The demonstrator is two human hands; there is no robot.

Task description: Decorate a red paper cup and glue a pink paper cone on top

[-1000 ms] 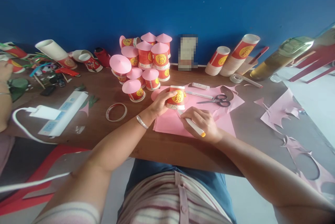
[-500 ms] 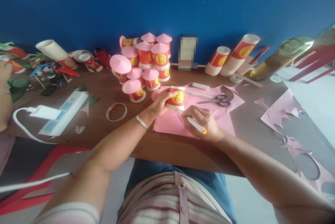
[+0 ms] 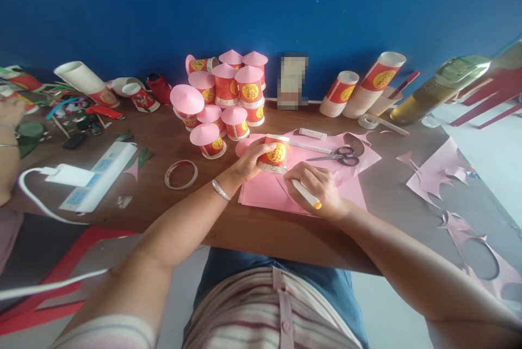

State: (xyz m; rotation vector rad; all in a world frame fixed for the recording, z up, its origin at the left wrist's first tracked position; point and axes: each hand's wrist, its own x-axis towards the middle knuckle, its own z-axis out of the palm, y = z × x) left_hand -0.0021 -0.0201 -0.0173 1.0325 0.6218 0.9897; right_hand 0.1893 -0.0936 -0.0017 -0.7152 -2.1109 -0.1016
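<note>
My left hand [image 3: 252, 161] is closed around a red paper cup [image 3: 272, 156] with a yellow emblem, its white rim turned down toward me. In my right hand [image 3: 316, 188] is a white marker [image 3: 306, 194] with an orange end, its tip close to the cup's rim; whether it touches I cannot tell. Pink paper sheets [image 3: 261, 192] lie under both hands. Just beyond them are black-handled scissors [image 3: 345, 156], a second white marker [image 3: 312, 147] and a marker cap or short white tube [image 3: 312, 134].
Several red cups with pink cone roofs [image 3: 248, 81] stand behind, left of centre. Stacked cups [image 3: 377, 82], a tape roll [image 3: 368, 121] and a bottle [image 3: 432, 93] are at right. A power strip [image 3: 100, 178] and cut ring [image 3: 181, 174] lie left. Another person's arm [image 3: 8, 148] shows far left.
Almost nothing differs. My right hand and the marker have shifted very slightly by the cup's rim, while my left hand keeps its hold.
</note>
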